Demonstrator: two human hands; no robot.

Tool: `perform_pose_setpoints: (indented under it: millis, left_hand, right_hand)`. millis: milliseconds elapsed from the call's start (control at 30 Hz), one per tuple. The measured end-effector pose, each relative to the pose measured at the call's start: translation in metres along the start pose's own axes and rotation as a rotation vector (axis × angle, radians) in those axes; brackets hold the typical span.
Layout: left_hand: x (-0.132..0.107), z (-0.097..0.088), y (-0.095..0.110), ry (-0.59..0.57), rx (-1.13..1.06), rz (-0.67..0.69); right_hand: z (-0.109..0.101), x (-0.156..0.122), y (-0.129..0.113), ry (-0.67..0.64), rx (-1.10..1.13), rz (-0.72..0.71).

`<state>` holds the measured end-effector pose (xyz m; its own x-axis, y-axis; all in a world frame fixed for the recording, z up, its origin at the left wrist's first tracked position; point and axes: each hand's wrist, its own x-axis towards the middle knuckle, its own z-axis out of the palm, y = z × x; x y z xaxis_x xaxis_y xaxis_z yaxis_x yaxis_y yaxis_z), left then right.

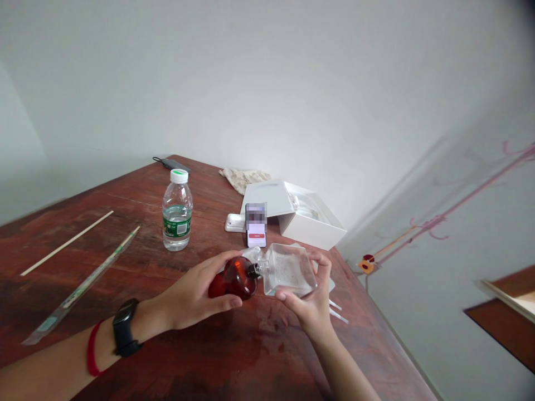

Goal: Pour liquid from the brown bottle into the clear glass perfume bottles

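**Head view, both hands at centre.** Your left hand (196, 295) is closed round an amber bottle (236, 277), fingers curled over its far side and thumb underneath. Your right hand (311, 303) cups a clear flask (288, 270) from below, with fingertips showing at its far edge. Neither hand is free.

**The governing relation.**
- Both vessels lie on their sides, and their long axes share one line running from 9 to 3 o'clock.
- The amber bottle sits at 9 o'clock of the clear flask, and the two meet neck to neck at a dark collar (253, 270).
- Each vessel is nearest the hand that holds it, so the joint lies midway between your two hands.
- You cannot tell from this view whether the pair rests on the tabletop (234, 356) or is held just above it.

**Surroundings.**
- At 11 o'clock of the hands stands an upright water bottle (177, 211), well apart from them.
- At 12 o'clock a phone (256, 225) is propped near the joint, and an open white box (309, 223) lies just beyond it.
- At 9 to 10 o'clock lie a bare wooden stick (67, 243) and a sleeved stick (81, 287).
- A cloth (244, 178) lies near the far edge.
- Your left wrist carries a black watch (124, 327).
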<state>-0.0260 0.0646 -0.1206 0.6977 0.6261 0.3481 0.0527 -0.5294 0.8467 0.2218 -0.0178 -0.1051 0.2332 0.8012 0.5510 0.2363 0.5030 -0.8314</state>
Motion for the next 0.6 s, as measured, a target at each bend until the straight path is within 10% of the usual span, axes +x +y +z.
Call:
perform_pose_setpoints:
  millis: [600]
  left_hand:
    - [0.001,-0.001,0.003,-0.013,-0.019,0.012]
  right_hand:
    - [-0.011,0.002,0.012,-0.050,-0.066,-0.079]
